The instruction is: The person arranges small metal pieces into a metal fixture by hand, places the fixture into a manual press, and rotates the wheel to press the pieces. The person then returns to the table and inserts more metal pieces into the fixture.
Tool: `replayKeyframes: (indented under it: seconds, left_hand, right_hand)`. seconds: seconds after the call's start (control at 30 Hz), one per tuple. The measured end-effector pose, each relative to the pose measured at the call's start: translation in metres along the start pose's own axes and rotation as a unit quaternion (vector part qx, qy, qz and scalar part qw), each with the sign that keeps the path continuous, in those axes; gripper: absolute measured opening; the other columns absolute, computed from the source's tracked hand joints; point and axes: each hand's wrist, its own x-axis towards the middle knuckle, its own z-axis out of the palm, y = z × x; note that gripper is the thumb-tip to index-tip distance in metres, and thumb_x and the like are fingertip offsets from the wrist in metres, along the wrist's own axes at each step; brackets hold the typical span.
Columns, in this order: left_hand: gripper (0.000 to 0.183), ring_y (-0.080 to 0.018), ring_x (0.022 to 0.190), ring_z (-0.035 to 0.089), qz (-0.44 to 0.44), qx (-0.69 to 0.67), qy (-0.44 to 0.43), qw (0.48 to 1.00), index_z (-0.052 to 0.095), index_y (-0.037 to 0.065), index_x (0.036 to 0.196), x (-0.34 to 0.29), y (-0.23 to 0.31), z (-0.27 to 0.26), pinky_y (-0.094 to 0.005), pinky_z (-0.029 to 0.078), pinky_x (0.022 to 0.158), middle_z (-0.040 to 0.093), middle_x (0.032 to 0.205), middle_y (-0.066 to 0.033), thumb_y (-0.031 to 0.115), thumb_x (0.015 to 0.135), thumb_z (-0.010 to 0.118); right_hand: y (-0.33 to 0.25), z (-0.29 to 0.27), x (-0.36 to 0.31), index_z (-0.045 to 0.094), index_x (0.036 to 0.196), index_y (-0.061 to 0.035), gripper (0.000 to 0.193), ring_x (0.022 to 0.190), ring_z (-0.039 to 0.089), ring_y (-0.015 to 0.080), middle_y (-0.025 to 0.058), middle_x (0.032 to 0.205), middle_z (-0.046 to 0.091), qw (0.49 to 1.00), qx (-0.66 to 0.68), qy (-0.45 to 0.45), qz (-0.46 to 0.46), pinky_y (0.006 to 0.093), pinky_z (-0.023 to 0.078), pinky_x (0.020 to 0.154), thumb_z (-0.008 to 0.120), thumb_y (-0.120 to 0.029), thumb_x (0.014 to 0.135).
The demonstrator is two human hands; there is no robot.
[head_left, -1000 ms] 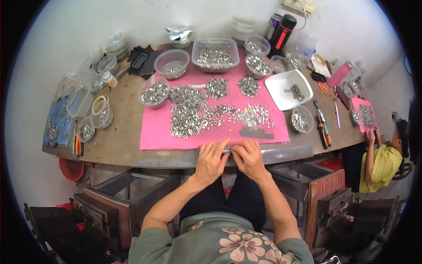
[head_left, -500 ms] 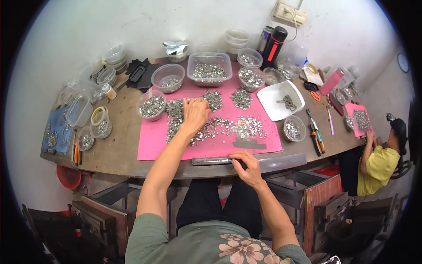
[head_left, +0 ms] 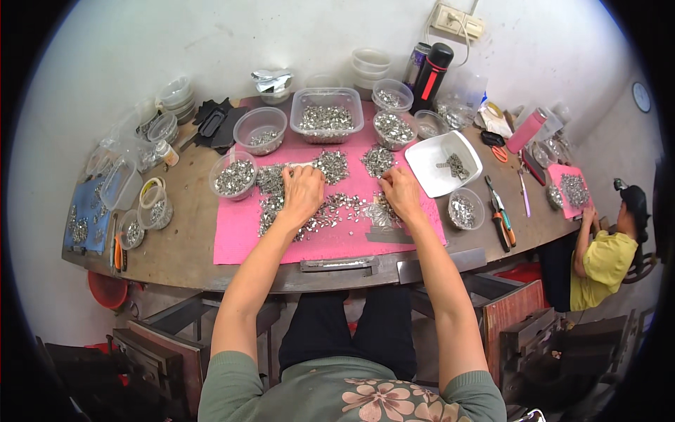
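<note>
On a pink mat [head_left: 239, 235] lie loose heaps of small silvery metal pieces. My left hand [head_left: 304, 195] is over the left heap [head_left: 271, 204], fingers bent down and drawn together; whatever its fingertips hold is hidden. My right hand [head_left: 401, 193] is at the mat's right side, just below a round pile of pieces [head_left: 378, 161]. Its thumb and fingers are pinched, but anything between them is too small to make out. Another pile [head_left: 330, 167] sits between the hands, farther back. At the table's front edge rests a narrow dark metal bar [head_left: 339, 264], touched by neither hand.
Behind the mat stand clear tubs of pieces [head_left: 326, 128]. To the right are a white tray [head_left: 424, 169], a small tub [head_left: 465, 211], pliers [head_left: 500, 221] and a black flask [head_left: 432, 77]. A blue mat [head_left: 90, 211] lies far left. A co-worker in yellow [head_left: 603, 264] sits far right.
My right hand has left the metal bar at the front edge and moved forward onto the mat's right side. My left hand stays over the left heap. The view has shifted slightly.
</note>
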Motion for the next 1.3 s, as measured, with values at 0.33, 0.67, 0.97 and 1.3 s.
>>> replayKeyframes:
  seconds: [0.33, 0.67, 0.97, 1.3]
  left_hand:
    - [0.008, -0.0269, 0.096, 0.060, 0.032, 0.034, 0.008, 0.999, 0.069, 0.009, 0.093, 0.001, -0.004, 0.006, -0.0496, 0.034, 0.100, 0.066, 0.093, -0.0080, 0.014, 0.088, 0.071]
    - [0.006, -0.0300, 0.096, 0.061, 0.015, 0.020, -0.021, 0.999, 0.069, 0.006, 0.085, 0.012, -0.005, -0.006, -0.0536, 0.035, 0.097, 0.068, 0.092, -0.0128, 0.012, 0.083, 0.068]
    - [0.015, -0.0313, 0.100, 0.061, -0.028, -0.024, -0.080, 0.996, 0.073, 0.010, 0.091, 0.013, -0.008, -0.014, -0.0552, 0.034, 0.096, 0.070, 0.097, -0.0091, 0.023, 0.083, 0.075]
    - [0.011, -0.0290, 0.098, 0.060, 0.054, 0.071, 0.002, 0.996, 0.071, 0.010, 0.090, 0.005, -0.011, -0.002, -0.0562, 0.035, 0.099, 0.068, 0.094, -0.0074, 0.020, 0.085, 0.074]
  right_hand:
    - [-0.015, -0.001, -0.010, 0.060, 0.087, -0.0027, 0.008, 0.082, 0.061, 0.0363, 0.0154, 0.084, 0.061, 0.987, -0.047, 0.060, -0.142, 0.0471, 0.048, 0.077, 0.067, -0.006, 0.084]
    - [-0.079, -0.028, -0.083, 0.059, 0.091, 0.0004, 0.009, 0.091, 0.058, 0.0378, 0.0167, 0.094, 0.058, 0.965, 0.068, -0.176, -0.182, 0.0477, 0.048, 0.082, 0.066, -0.004, 0.087]
    - [-0.082, -0.028, -0.092, 0.064, 0.091, -0.0008, 0.012, 0.090, 0.060, 0.0357, 0.0148, 0.091, 0.059, 0.977, 0.027, -0.136, -0.164, 0.0458, 0.050, 0.081, 0.071, -0.006, 0.084]
    - [-0.092, -0.051, -0.106, 0.062, 0.091, 0.0013, 0.010, 0.086, 0.066, 0.0351, 0.0165, 0.087, 0.065, 0.975, 0.161, -0.148, -0.048, 0.0429, 0.053, 0.076, 0.071, -0.001, 0.086]
